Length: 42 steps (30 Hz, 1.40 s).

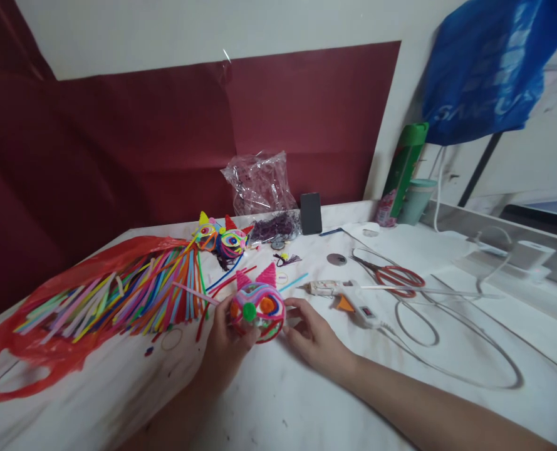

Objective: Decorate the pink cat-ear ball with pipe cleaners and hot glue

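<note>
Between my hands is a round cat head made of pipe cleaners (258, 305), with pink pointed ears, orange eyes and a green nose facing me. My left hand (229, 341) wraps its left and lower side, the thumb across the front. On the other side my right hand (313, 335) has its bent fingers and thumb against the head's right edge. Two similar heads, one with a yellow ear (206, 237) and one blue with red ears (234, 242), stand behind. Many coloured pipe cleaners (151, 291) lie in a bundle to the left.
Right of my hands lies a white glue gun (348, 297) with its cable looping across the table. Red-handled scissors (395, 279) rest beyond it. A red plastic bag (38, 357) sits under the bundle. Farther back are a phone (311, 213), a clear bag (259, 185) and a green can (405, 169).
</note>
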Each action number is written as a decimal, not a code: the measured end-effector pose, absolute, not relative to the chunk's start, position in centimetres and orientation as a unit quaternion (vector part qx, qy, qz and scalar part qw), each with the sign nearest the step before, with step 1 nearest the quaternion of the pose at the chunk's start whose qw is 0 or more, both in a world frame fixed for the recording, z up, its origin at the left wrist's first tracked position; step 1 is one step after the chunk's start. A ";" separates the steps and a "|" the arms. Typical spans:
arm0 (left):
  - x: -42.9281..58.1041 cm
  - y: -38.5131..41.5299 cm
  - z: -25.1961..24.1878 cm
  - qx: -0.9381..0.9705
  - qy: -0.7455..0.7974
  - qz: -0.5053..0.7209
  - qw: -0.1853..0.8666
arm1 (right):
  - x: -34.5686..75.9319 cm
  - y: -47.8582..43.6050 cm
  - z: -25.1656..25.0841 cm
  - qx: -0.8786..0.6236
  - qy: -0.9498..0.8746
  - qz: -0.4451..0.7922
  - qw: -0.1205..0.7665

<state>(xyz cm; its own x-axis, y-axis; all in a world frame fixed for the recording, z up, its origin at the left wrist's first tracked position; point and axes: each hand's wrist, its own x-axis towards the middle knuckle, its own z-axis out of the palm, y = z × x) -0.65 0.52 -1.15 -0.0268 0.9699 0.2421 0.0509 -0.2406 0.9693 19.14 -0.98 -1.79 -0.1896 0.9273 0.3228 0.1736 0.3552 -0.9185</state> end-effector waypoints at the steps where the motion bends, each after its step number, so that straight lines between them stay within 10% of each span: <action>1: -0.7 0.6 -1.2 0.563 0.463 0.551 0.408 | 19.2 -1.1 -1.8 -0.414 -0.672 0.384 0.479; 17: -1.7 0.8 -2.5 0.755 0.421 0.493 0.103 | 19.1 -0.7 -1.2 -0.390 -0.507 0.498 0.585; 26: 0.0 -0.8 -1.9 0.669 0.431 0.541 0.271 | 19.2 -0.8 -0.2 -0.415 -0.489 0.507 0.576; 42: 0.5 -1.3 -1.8 0.674 0.463 0.504 0.278 | 19.6 -0.9 -0.4 -0.368 -0.514 0.538 0.558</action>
<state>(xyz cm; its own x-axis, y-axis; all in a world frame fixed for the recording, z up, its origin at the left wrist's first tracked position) 0.48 -1.29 -1.75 0.0633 0.9044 0.4219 0.3433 -0.4167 0.8417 19.62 -0.86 -0.38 -0.1066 0.9783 0.1777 -0.2217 0.1508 -0.9634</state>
